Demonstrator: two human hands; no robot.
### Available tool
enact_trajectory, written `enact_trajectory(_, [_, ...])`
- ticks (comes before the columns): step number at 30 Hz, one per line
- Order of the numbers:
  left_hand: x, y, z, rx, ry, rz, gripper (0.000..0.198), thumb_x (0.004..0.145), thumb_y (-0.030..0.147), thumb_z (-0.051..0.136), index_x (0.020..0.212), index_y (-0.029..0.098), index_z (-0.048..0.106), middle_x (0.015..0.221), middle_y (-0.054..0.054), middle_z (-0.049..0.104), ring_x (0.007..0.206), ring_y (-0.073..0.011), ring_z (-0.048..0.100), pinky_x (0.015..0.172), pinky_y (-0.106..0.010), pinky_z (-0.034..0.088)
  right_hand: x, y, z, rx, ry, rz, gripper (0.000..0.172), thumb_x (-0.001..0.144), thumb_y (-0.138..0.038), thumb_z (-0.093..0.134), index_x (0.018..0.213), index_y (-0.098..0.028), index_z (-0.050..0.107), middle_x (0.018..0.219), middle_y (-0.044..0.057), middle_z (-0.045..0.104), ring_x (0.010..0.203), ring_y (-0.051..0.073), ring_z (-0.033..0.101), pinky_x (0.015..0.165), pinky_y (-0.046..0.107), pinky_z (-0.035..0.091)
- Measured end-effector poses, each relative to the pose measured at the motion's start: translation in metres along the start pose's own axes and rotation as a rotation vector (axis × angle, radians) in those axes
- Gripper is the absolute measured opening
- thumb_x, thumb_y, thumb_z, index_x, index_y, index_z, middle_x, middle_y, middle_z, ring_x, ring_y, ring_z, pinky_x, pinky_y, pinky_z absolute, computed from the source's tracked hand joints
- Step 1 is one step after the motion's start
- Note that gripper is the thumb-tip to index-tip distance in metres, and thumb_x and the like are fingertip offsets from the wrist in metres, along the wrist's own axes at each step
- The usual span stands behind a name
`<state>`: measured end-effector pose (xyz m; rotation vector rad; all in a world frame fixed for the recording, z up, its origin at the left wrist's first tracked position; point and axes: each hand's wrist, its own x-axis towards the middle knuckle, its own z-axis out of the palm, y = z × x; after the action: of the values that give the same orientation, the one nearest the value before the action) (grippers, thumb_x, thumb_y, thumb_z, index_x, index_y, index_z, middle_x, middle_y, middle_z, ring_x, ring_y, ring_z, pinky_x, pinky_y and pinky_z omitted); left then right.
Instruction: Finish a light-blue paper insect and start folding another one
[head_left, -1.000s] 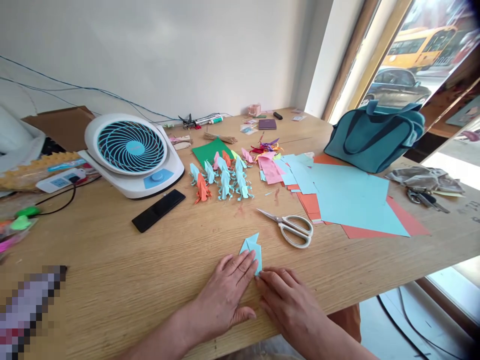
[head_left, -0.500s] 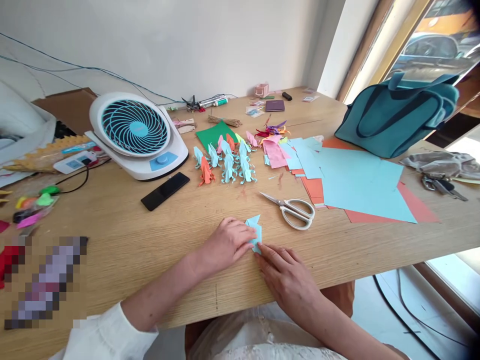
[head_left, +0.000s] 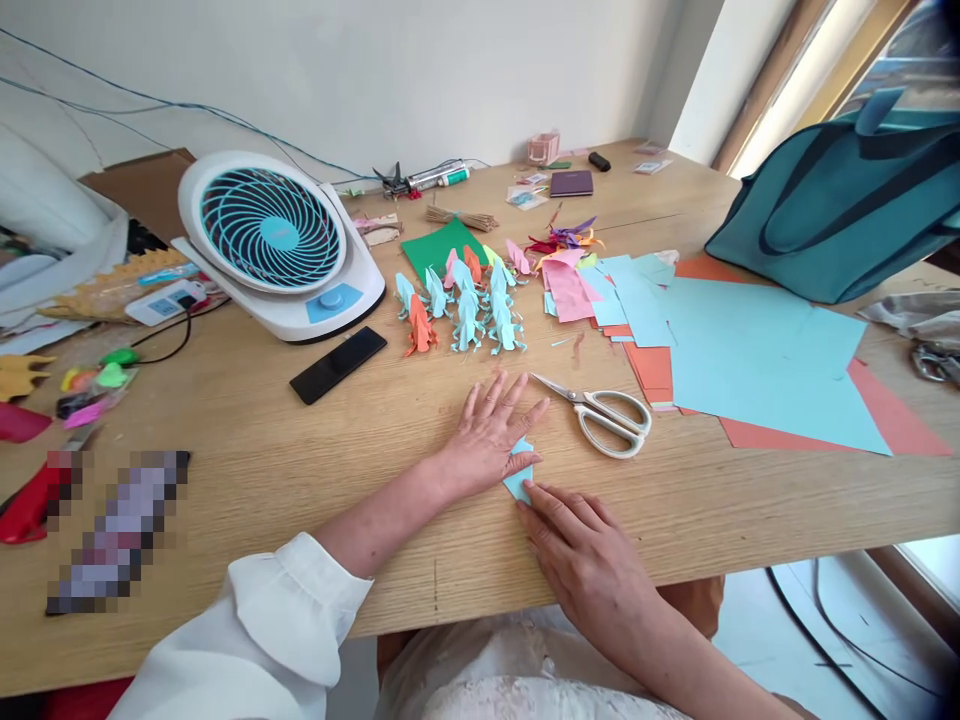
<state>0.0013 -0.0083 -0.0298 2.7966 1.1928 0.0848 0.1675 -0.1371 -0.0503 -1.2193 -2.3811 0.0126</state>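
A small light-blue folded paper (head_left: 519, 484) lies on the wooden table in front of me. Over its upper part my left hand (head_left: 491, 440) is open, fingers spread, with the thumb resting across the paper. At the paper's lower right edge, my right hand (head_left: 589, 550) holds it between thumb and index finger. Both hands hide part of the folds. Scissors (head_left: 609, 420) with white handles lie just beyond, to the right. Several folded paper figures (head_left: 466, 318), mostly light blue with a few orange and pink, stand in rows behind my left hand.
Light-blue paper sheets (head_left: 772, 365) overlap orange ones at the right, before a teal bag (head_left: 825, 215). A white fan (head_left: 277, 240) stands at the back left, with a black phone (head_left: 339, 366) before it. A green sheet (head_left: 435, 250) lies behind the figures.
My left hand has opened from a closed pose, spreading its fingers up and forward over the paper. The right hand stays at the lower edge. The view has shifted slightly.
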Motion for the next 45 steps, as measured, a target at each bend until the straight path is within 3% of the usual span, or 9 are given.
enact_trajectory(6, [0.004,0.0,-0.001,-0.027,-0.033,-0.075,0.085,0.088,0.064,0.049,0.155,0.023,0.018,0.163,-0.018,0.007,0.15,-0.0368,0.001,0.114,-0.065,0.012,-0.001,0.0,0.0,-0.003,-0.004,0.01,0.03,0.094,-0.014,0.046,0.117,-0.013,0.066,0.132,0.012,0.062,0.111,0.025,0.057,0.092,0.04,0.045])
enact_trajectory(11, [0.01,0.008,0.001,0.084,0.035,-0.13,0.074,0.092,0.052,0.049,0.154,0.024,0.021,0.164,-0.014,0.01,0.15,-0.0351,0.001,0.116,-0.065,0.005,0.0,0.0,0.001,-0.021,0.001,-0.005,0.03,0.094,-0.013,0.049,0.119,-0.012,0.065,0.131,0.014,0.062,0.113,0.025,0.057,0.093,0.04,0.046])
enact_trajectory(15, [0.015,0.01,0.001,0.081,0.004,-0.166,0.077,0.092,0.052,0.051,0.155,0.022,0.019,0.164,-0.014,0.01,0.15,-0.0363,0.002,0.116,-0.066,0.008,0.0,0.0,0.0,-0.037,0.004,-0.011,0.029,0.094,-0.013,0.048,0.118,-0.013,0.066,0.13,0.013,0.063,0.112,0.025,0.058,0.09,0.039,0.048])
enact_trajectory(25, [0.02,0.016,0.001,0.147,0.073,-0.239,0.072,0.094,0.041,0.05,0.155,0.022,0.018,0.164,-0.011,0.006,0.151,-0.0339,0.0,0.117,-0.064,0.004,-0.001,-0.001,0.001,-0.061,0.002,-0.029,0.031,0.095,-0.013,0.046,0.119,-0.011,0.065,0.131,0.014,0.063,0.113,0.027,0.057,0.091,0.041,0.048])
enact_trajectory(30, [0.019,0.015,0.005,0.111,0.111,-0.301,0.067,0.096,0.037,0.046,0.155,0.022,0.019,0.164,-0.013,0.007,0.15,-0.0357,0.004,0.116,-0.065,0.009,-0.001,-0.001,0.0,-0.057,-0.008,-0.025,0.032,0.095,-0.013,0.045,0.12,-0.01,0.064,0.132,0.014,0.062,0.115,0.027,0.056,0.093,0.041,0.048])
enact_trajectory(37, [0.017,0.013,0.009,0.09,0.126,-0.28,0.065,0.096,0.034,0.045,0.155,0.023,0.021,0.164,-0.012,0.009,0.151,-0.0335,0.005,0.117,-0.063,0.008,-0.001,-0.005,-0.004,-0.086,0.007,-0.02,0.036,0.097,-0.015,0.042,0.126,-0.008,0.061,0.134,0.014,0.062,0.117,0.027,0.056,0.095,0.041,0.046])
enact_trajectory(41, [0.016,0.009,0.009,0.041,0.2,-0.243,0.063,0.095,0.036,0.047,0.153,0.022,0.026,0.163,-0.012,0.018,0.15,-0.0339,0.012,0.116,-0.062,0.014,-0.002,-0.006,-0.002,-0.11,0.032,-0.027,0.036,0.099,-0.02,0.04,0.123,-0.008,0.064,0.134,0.012,0.062,0.118,0.025,0.056,0.097,0.039,0.043])
enact_trajectory(45, [0.011,-0.007,-0.002,-0.105,0.314,-0.277,0.047,0.098,0.033,0.041,0.141,0.016,0.046,0.147,-0.015,0.047,0.135,-0.0285,0.042,0.11,-0.046,0.034,0.0,-0.006,-0.001,-0.115,0.019,-0.007,0.035,0.1,-0.023,0.042,0.122,-0.01,0.065,0.135,0.01,0.061,0.116,0.024,0.057,0.095,0.038,0.043])
